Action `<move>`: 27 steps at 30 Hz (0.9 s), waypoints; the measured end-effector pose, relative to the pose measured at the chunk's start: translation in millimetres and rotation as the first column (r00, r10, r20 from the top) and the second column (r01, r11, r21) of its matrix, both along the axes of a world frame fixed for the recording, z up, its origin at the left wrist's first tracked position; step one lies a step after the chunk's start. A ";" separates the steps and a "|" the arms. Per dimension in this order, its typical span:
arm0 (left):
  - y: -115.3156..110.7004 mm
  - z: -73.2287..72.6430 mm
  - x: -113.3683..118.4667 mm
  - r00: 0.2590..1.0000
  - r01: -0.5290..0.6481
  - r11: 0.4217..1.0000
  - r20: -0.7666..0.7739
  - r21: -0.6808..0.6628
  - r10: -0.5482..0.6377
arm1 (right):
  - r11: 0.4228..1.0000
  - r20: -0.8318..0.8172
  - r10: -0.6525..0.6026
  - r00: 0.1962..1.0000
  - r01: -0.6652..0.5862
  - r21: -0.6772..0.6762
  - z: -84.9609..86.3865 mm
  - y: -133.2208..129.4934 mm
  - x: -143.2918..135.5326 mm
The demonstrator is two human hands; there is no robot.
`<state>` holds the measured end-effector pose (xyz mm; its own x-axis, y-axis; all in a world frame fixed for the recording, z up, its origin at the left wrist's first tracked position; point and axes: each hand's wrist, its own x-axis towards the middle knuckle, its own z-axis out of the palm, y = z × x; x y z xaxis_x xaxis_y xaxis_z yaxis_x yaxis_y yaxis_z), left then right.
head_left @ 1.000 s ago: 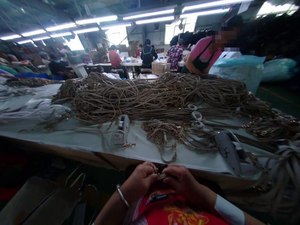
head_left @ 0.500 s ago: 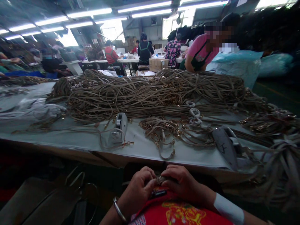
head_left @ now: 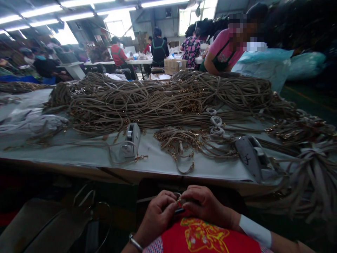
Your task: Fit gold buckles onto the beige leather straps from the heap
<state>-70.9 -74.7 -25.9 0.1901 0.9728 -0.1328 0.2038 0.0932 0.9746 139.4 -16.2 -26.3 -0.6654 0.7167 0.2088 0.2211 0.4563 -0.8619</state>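
Close to my lap, my left hand (head_left: 162,211) and my right hand (head_left: 204,203) face each other with fingertips nearly meeting. Both are closed on a thin grey-brown strap (head_left: 145,200), whose tail sticks out left past my left hand. A small loop of it shows above the fingertips, and something gold-coloured glints between them. Just below the fingers is a small dark bar-shaped object (head_left: 180,211); I cannot tell whether either hand touches it. My palms and most of the gripped part are hidden.
Before me a pale-covered table (head_left: 86,154) carries a long heap of straps (head_left: 147,102). A smaller strap pile (head_left: 179,138) lies nearer, between two grey tape dispensers (head_left: 132,137) (head_left: 249,158). Several white rings (head_left: 216,121) lie behind it. Across the table a person in pink (head_left: 219,49) leans over.
The view has shifted slightly, so the table sits a little higher and further left. Both hands stay together, with the strap's loop and tail now showing more clearly.
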 end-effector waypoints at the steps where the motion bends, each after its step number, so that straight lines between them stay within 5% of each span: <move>1: -1.0 0.4 -1.4 1.000 0.011 1.000 0.012 -0.002 -0.011 | 1.000 0.003 0.004 1.000 -0.004 -0.012 -1.7 -0.4 0.3; 10: -3.9 -7.9 3.9 1.000 0.006 0.997 0.022 0.072 -0.007 | 0.997 0.022 0.075 0.997 -0.075 -0.024 -7.5 -4.8 2.5; 27: 0.3 -13.6 10.4 1.000 -0.008 0.989 -0.009 0.149 0.010 | 0.998 0.058 0.016 0.998 -0.020 0.058 -10.7 -7.5 -0.3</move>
